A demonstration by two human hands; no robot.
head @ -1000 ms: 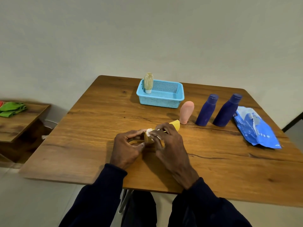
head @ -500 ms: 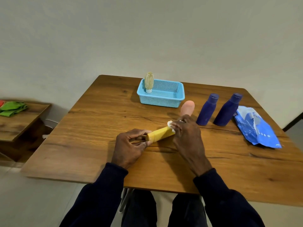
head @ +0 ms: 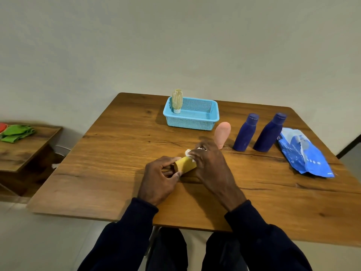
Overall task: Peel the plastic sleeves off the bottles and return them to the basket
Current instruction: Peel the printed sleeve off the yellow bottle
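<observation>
My left hand (head: 160, 178) curls round the near end of the yellow bottle (head: 185, 164) and my right hand (head: 211, 167) grips its far end, low over the grained wooden bench (head: 109, 163). Beyond my right hand stand a pink bottle (head: 222, 133), blue bottles (head: 245, 133) and a blue bag (head: 304, 155). The basket (head: 192, 122) sits farther back, near the pale wall (head: 175, 45). A side table (head: 29, 149) holds green cloth (head: 17, 132), far off my left hand.

You have one view: your head camera looks forward and down across the table (head: 121, 163), left hand (head: 158, 178) and right hand (head: 211, 169) close at centre, wall (head: 175, 45) above.
</observation>
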